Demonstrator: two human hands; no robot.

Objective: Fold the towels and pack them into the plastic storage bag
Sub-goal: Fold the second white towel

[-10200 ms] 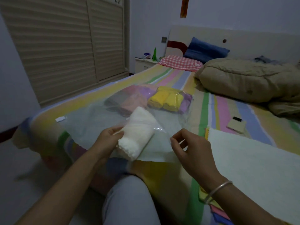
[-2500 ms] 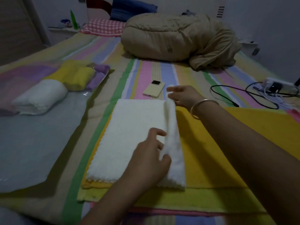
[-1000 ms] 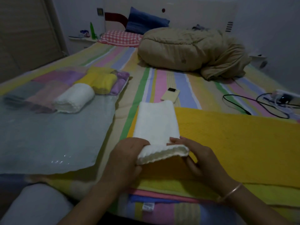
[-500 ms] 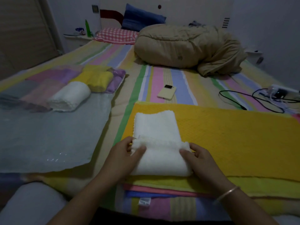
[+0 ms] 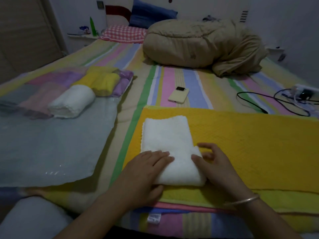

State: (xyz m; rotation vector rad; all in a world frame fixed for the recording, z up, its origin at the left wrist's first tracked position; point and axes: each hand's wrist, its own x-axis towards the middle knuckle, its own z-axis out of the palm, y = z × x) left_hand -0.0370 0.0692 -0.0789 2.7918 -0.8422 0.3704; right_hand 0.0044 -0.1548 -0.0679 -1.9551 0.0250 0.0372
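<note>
Grip shifts: left hand (image 5: 145,169) now presses flat-fingered on the half-rolled white towel (image 5: 167,135), right hand (image 5: 215,163) loosens open beside it; flat length beyond fingertips (image 5: 165,155) still needs rolling.

One view only is given, taken from a camera worn on the head (wide-angle, so straight lines are bowed at the edges). It is aimed forward and down along the bed (image 5: 172,80); the left hand (image 5: 146,169) and right hand (image 5: 215,166) are seen close, the blue pillow (image 5: 151,18) far off.
</note>
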